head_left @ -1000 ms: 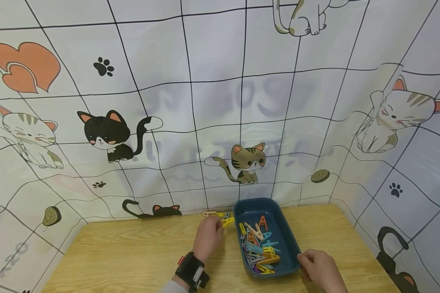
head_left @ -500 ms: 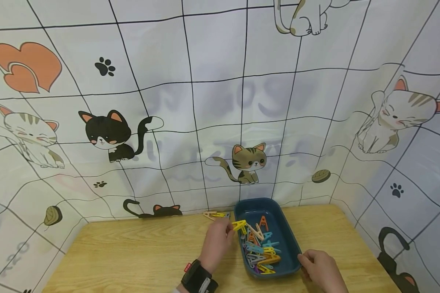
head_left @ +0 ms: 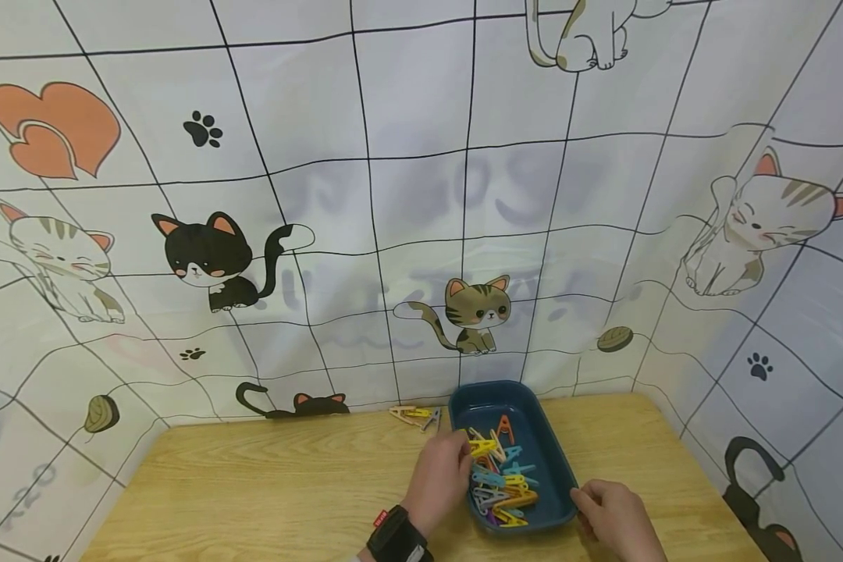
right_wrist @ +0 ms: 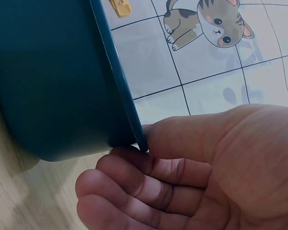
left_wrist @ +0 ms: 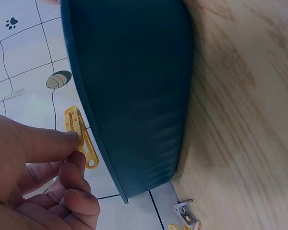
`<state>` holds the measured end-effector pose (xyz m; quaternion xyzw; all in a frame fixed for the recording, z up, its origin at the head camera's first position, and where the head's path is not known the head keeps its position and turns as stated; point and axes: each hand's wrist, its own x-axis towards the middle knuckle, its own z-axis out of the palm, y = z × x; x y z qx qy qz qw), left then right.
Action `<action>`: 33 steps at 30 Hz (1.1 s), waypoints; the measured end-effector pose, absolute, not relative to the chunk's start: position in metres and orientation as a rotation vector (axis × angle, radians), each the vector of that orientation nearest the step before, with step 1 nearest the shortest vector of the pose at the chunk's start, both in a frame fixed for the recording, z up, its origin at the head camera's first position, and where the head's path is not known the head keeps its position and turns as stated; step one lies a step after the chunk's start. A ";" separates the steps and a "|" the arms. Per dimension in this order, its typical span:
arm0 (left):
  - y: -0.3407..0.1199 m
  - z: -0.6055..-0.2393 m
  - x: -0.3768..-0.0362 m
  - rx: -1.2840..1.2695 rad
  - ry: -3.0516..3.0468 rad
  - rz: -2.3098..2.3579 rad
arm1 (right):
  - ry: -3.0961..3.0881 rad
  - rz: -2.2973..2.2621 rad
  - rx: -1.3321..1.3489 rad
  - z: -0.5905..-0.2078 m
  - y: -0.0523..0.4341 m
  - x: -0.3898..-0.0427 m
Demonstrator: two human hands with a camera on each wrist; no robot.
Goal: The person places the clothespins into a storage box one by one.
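A yellow clothespin [left_wrist: 80, 136] is pinched between the thumb and forefinger of my left hand [head_left: 439, 478], just above the left rim of a dark blue plastic basin [head_left: 552, 445]. Inside the basin lies a heap of clothespins [head_left: 492, 495] in blue, yellow, orange, grey and other colours. My right hand [head_left: 614, 515] grips the basin's rim near its right front corner. In the right wrist view, the thumb [right_wrist: 182, 136] lies over the rim and the curled fingers sit beneath it.
Several more clothespins [head_left: 416, 415], yellow, grey and pale, lie on the wooden table [head_left: 267, 484] at its back edge, left of the basin. A white sheet [head_left: 421, 203] printed with cats and grid lines hangs behind and at both sides.
My left hand has moved right and toward me with the yellow clothespin, from the loose clothespins at the back to over the basin. The right hand and basin have stayed put.
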<state>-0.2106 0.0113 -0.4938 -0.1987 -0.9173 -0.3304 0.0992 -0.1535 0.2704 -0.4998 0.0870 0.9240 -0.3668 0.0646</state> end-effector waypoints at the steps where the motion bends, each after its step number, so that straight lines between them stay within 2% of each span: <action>1: 0.012 -0.494 -0.210 -0.585 -2.715 -0.979 | 2.790 -1.107 0.261 -0.500 0.270 -0.153; 16: 0.007 -0.494 -0.209 -0.535 -2.698 -1.009 | 2.799 -1.101 0.248 -0.500 0.271 -0.153; 33: -0.025 -0.491 -0.233 -0.458 -2.609 -0.944 | 2.781 -1.116 0.268 -0.501 0.269 -0.154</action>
